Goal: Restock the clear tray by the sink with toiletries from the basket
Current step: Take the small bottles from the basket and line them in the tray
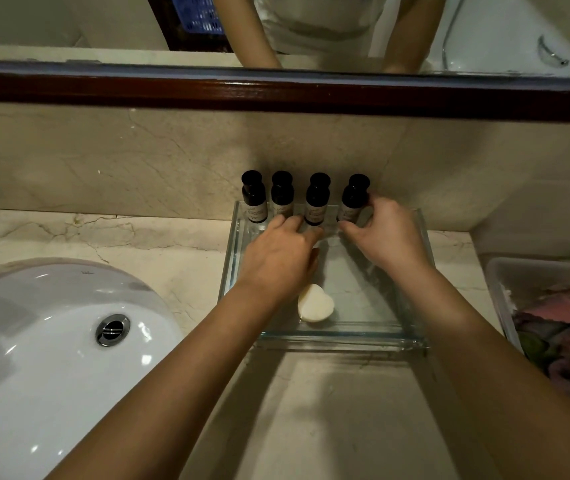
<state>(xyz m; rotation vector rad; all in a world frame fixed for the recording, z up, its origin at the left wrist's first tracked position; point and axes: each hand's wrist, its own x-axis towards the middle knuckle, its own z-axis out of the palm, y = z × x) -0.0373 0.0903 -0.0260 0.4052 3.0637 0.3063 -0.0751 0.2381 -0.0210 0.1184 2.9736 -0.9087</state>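
Head view: right hand (384,233) curls its fingers around the rightmost bottle (354,199); left hand (276,254) reaches flat, fingers straight.

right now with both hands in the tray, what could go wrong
The bottles stand in a tight row: the right hand, gripping the rightmost bottle, could knock the third bottle over. The left hand reaches over the soap and may nudge it across the clear tray on pulling back.
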